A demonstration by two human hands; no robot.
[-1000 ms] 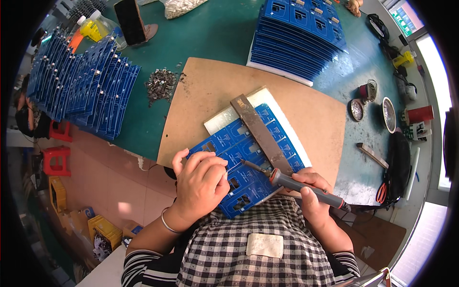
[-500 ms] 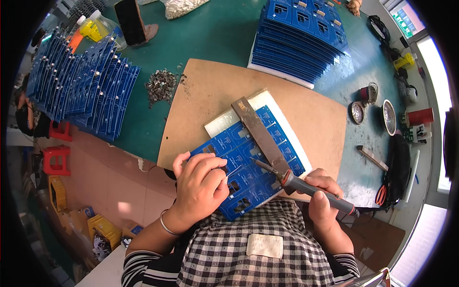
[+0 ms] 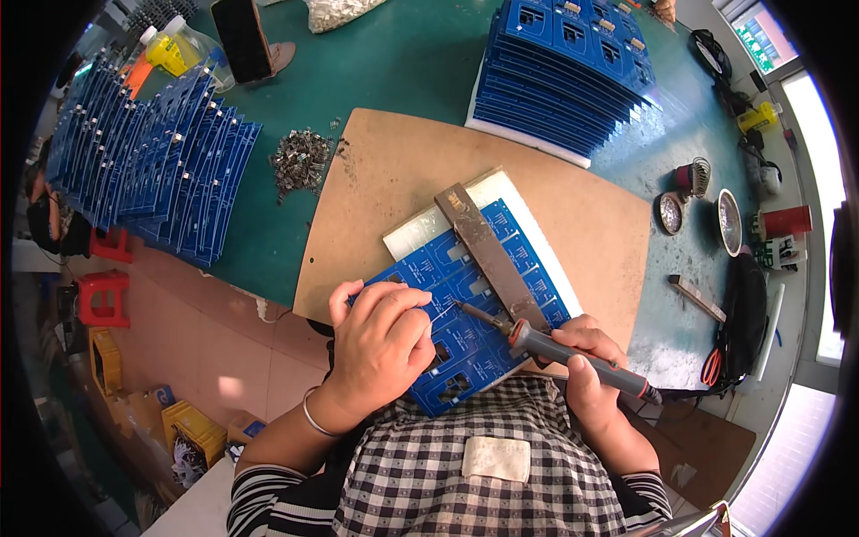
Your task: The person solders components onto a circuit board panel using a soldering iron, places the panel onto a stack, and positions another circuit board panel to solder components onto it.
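My right hand point(image 3: 588, 362) is closed around the grey handle of a soldering iron point(image 3: 573, 356). The iron's tip points left and rests at, or just over, a blue circuit board panel point(image 3: 470, 345). My left hand point(image 3: 380, 336) lies over the panel's left part, fingers bent and pinched together. A thin pale strand, apparently solder wire point(image 3: 442, 315), runs from these fingers toward the iron's tip. Across the panel lies a brown metal bar point(image 3: 492, 259). Under the panel is a white foam block point(image 3: 548, 259), on a brown board point(image 3: 412, 161). My left hand hides part of the panel.
A stack of blue panels point(image 3: 555, 94) stands at the back right, more panels point(image 3: 161, 170) at the left. Small metal parts point(image 3: 302, 161) are heaped beside the brown board. A phone point(image 3: 243, 40) leans behind. Right are a dish point(image 3: 669, 212), a bowl point(image 3: 728, 220) and scissors point(image 3: 711, 367).
The soldering iron has moved left with my right hand, bringing its tip closer to my left fingers. My left hand has shifted slightly, still pinched. The panel and bar stay nearly in place.
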